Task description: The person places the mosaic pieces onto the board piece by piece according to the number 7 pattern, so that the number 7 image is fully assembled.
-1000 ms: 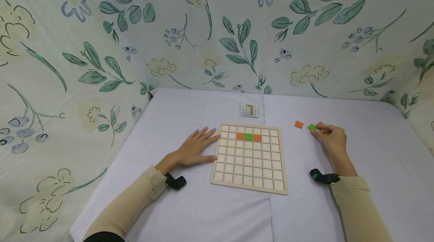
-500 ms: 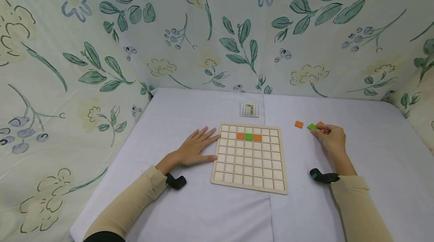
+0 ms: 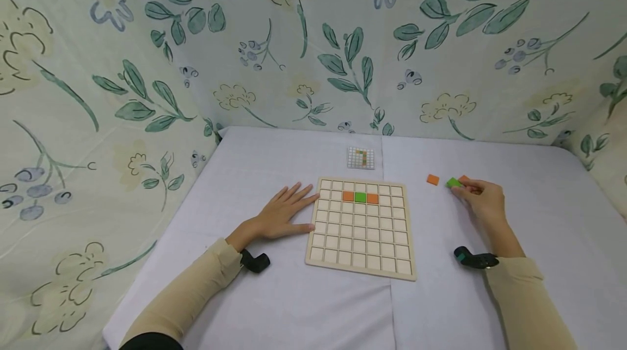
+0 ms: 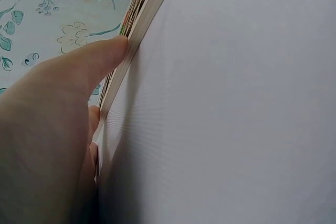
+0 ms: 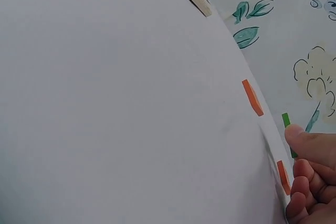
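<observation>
A wooden grid board [image 3: 361, 227] lies on the white table. Its second row holds an orange tile [image 3: 348, 196], a green tile [image 3: 360, 197] and another orange tile [image 3: 372, 198]. My left hand [image 3: 281, 214] lies flat beside the board, fingers straight, thumb [image 4: 89, 61] against the board's left edge [image 4: 142, 9]. My right hand [image 3: 459, 189] is right of the board and pinches a loose green tile [image 3: 452, 182] [image 5: 286, 121] with thumb and curled fingers. One loose orange tile [image 3: 432, 179] [image 5: 252, 97] lies just left of it. Another orange tile [image 3: 463, 178] [image 5: 283, 177] sits by the fingers.
A small pattern card [image 3: 360, 158] with a coloured grid lies behind the board. Floral fabric walls [image 3: 313, 45] close in the table at the back and both sides. A black camera is strapped to each wrist [image 3: 254, 261] [image 3: 475, 259].
My right hand and forearm have edged slightly to the right, fingers still on the green tile. The left hand and the board have not moved.
</observation>
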`<control>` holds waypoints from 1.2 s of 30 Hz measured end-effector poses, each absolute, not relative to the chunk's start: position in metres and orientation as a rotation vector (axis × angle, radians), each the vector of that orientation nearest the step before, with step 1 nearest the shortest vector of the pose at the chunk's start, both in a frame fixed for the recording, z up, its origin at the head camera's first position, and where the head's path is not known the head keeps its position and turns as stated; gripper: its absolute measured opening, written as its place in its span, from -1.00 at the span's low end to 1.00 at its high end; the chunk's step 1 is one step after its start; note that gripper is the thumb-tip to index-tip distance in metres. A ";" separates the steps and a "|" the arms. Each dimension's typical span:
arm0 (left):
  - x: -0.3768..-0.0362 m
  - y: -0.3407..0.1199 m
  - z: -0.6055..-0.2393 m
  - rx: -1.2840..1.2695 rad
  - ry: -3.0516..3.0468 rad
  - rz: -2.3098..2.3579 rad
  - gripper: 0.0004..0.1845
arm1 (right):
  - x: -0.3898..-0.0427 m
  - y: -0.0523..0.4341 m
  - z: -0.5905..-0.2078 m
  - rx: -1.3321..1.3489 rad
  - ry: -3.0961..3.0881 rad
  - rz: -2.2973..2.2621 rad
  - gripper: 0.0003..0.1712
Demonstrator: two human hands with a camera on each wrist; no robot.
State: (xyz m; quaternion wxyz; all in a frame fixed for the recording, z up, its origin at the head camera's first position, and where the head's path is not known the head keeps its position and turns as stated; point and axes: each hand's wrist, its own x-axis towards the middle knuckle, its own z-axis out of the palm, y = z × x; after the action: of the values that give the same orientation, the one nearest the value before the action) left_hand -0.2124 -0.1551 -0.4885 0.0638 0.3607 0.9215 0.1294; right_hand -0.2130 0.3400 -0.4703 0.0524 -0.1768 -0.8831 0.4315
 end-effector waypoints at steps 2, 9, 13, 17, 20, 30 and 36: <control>-0.213 -0.155 -0.489 1.088 2.782 0.391 -0.10 | -0.211 0.341 -0.468 -0.502 -2.688 1.320 -0.45; -0.214 -0.155 -0.491 1.090 2.779 0.389 -0.09 | -0.203 0.336 -0.457 -0.393 -2.680 1.324 -0.45; -0.214 -0.155 -0.489 1.091 2.775 0.398 -0.09 | -0.197 0.330 -0.450 -0.332 -2.677 1.326 -0.46; -0.213 -0.155 -0.488 1.091 2.772 0.395 -0.09 | -0.190 0.323 -0.445 -0.240 -2.692 1.290 -0.50; -0.213 -0.155 -0.488 1.093 2.773 0.394 -0.10 | -0.186 0.316 -0.442 -0.190 -2.708 1.264 -0.52; -0.213 -0.155 -0.487 1.088 2.779 0.403 -0.11 | -0.176 0.293 -0.438 -0.038 -2.745 1.258 -0.55; -0.212 -0.154 -0.487 1.099 2.780 0.409 -0.11 | -0.173 0.279 -0.441 0.053 -2.739 1.299 -0.57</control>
State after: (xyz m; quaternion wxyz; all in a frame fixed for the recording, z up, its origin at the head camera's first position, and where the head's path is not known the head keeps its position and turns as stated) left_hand -0.2124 -0.1543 -0.4867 0.0621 0.3637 0.9196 0.1353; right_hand -0.1727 0.2795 -0.4405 0.0549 0.0176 -0.9020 0.4279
